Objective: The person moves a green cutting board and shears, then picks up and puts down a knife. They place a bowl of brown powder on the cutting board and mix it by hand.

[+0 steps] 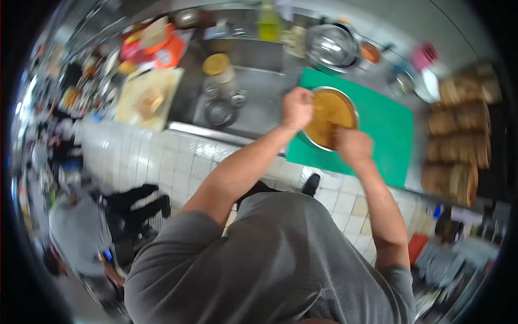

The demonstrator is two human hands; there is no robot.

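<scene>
A round metal bowl [356, 110] of orange-brown sauce or batter [329, 108] stands on a green cutting board [386, 127]. My left hand [298, 109] is closed at the bowl's left rim and appears to grip it. Over the near right side of the bowl, my right hand [353, 146] is curled into a fist. Motion blur hides what its fingers hold; a darker patch shows in the mixture beside them.
Left of the board is a sink [259, 89] with a yellow-lidded container [217, 65] and glasses. Beyond it lies a pale board [145, 100]. Metal bowls [332, 46] stand behind, woven baskets [458, 135] at right. Another person [78, 232] is at lower left.
</scene>
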